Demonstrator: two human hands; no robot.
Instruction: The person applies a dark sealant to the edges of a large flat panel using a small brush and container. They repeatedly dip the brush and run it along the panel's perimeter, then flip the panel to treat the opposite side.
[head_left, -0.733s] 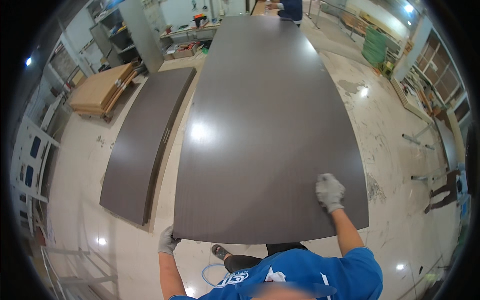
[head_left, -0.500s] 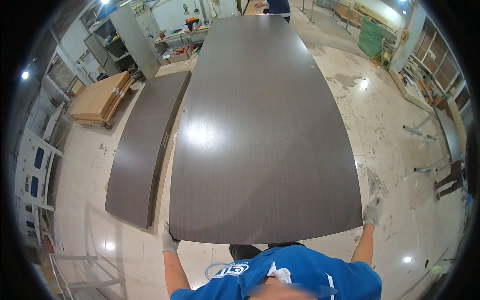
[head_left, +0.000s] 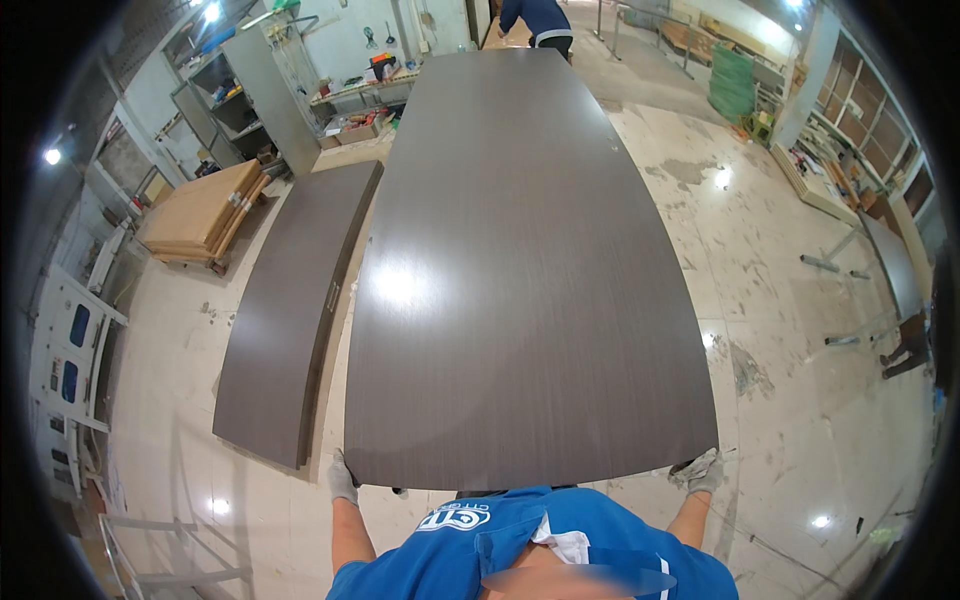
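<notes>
Left grip [head_left: 342, 478] clasps dark panel [head_left: 520, 270] corner; right grip [head_left: 700, 470] opposite.

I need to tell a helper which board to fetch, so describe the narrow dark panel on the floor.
Find the big dark panel held at its near corners. Left of it lies the narrow dark panel, flat on the floor. It is slimmer and slightly curved, unlike the pale wood stack beyond.

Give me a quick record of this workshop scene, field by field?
Held thing: large dark wood-grain panel
Left hand: gloved, gripping the panel's near left corner
Right hand: gloved, gripping the near right corner
Far end: another person at the panel
Beside it: narrower dark panel lying on the floor
Further left: stack of light boards
</notes>
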